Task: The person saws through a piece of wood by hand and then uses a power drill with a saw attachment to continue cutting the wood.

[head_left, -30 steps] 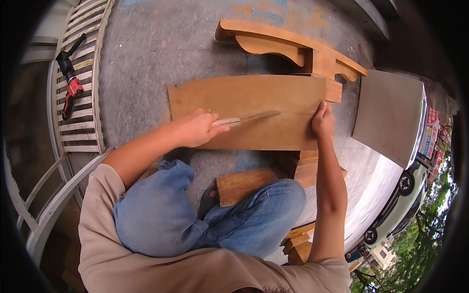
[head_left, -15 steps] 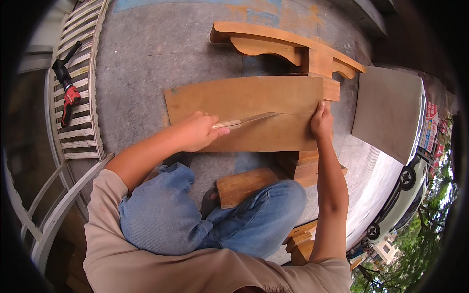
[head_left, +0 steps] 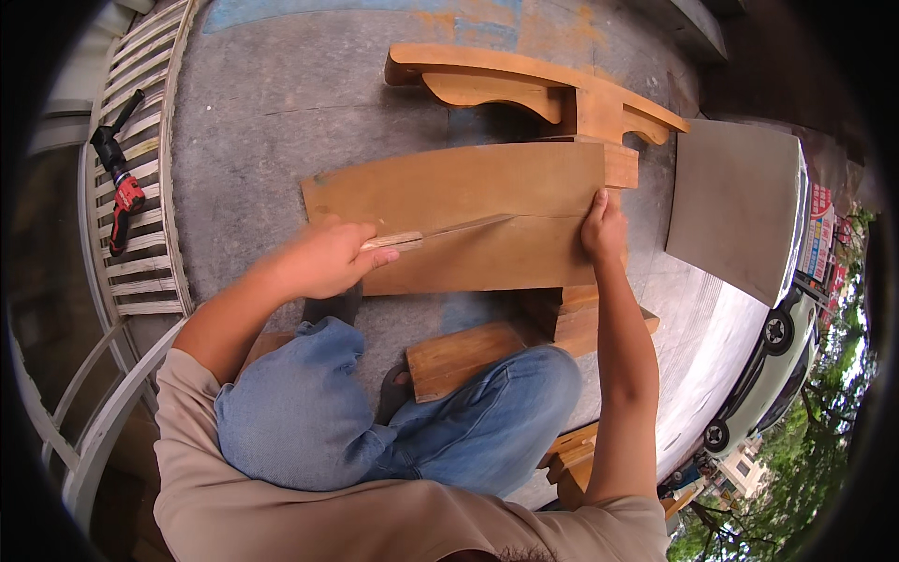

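Note:
A wide brown wooden board [head_left: 412, 178] lies in front of me, raised on wooden pieces at its right end. My left hand [head_left: 328, 255] is closed round the light wooden handle of a handsaw [head_left: 449, 228]. Its narrow, tapering blade slants across the board, the tip meeting a thin line that runs to the right edge. My right hand [head_left: 605, 228] clasps that right edge, thumb on top and the other fingers mostly hidden.
Beyond the board lies a curved wooden frame piece [head_left: 524, 70]. A loose wood block [head_left: 468, 358] rests by my foot. On the slatted bench [head_left: 140, 169] at left sits a red and black power tool [head_left: 126, 195]. A grey panel [head_left: 735, 201] stands at right, with a parked car [head_left: 768, 361] farther off.
My left hand has drawn the saw back to the left across the board. The right hand keeps its hold on the edge. The whole view has shifted slightly.

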The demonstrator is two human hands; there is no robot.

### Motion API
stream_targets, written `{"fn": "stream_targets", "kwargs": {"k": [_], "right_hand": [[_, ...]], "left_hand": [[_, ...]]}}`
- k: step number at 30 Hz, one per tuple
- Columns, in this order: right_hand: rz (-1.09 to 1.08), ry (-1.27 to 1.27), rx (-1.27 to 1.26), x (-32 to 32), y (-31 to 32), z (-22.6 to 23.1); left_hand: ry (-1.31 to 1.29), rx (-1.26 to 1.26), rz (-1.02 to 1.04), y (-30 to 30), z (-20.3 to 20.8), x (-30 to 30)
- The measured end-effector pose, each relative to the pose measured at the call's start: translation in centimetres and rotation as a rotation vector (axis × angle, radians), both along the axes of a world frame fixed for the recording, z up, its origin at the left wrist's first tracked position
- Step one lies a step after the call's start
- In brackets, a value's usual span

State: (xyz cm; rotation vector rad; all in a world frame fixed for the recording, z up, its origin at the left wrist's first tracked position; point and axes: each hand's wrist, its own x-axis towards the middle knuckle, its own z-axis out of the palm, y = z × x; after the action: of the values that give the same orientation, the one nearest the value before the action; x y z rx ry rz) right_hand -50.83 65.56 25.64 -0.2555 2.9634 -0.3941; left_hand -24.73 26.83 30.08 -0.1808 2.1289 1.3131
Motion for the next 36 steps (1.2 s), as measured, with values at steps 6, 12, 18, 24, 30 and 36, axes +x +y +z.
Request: {"fn": "stream_targets", "kwargs": {"k": [6, 12, 18, 24, 30, 36], "right_hand": [[-0.010, -0.021, -0.056, 0.2, -0.7, 0.0], [-0.013, 0.007, -0.041, 0.5, 0.0, -0.8], [0.002, 0.023, -0.075, 0.3, 0.4, -0.6], [0.004, 0.033, -0.110, -0.3, 0.3, -1.4], [-0.021, -0.022, -0.155, -0.5, 1.6, -1.6], [0.004, 0.010, -0.200, -1.6, 3.7, -4.7]], "left_hand": [[-0.140, -0.039, -0.016, 1.0, 2.8, -2.0], [0.099, -0.164, -0.056, -0.1, 4.0, -0.1], [0.124, -0.176, 0.112, -10.3, 6.9, 4.7], [0.246, -0.360, 0.663, -15.3, -4.3, 13.3], [0.159, -0.817, 0.683, -15.6, -11.0, 14.2], [0.184, -0.880, 0.740, -18.3, -12.9, 12.3]]}}
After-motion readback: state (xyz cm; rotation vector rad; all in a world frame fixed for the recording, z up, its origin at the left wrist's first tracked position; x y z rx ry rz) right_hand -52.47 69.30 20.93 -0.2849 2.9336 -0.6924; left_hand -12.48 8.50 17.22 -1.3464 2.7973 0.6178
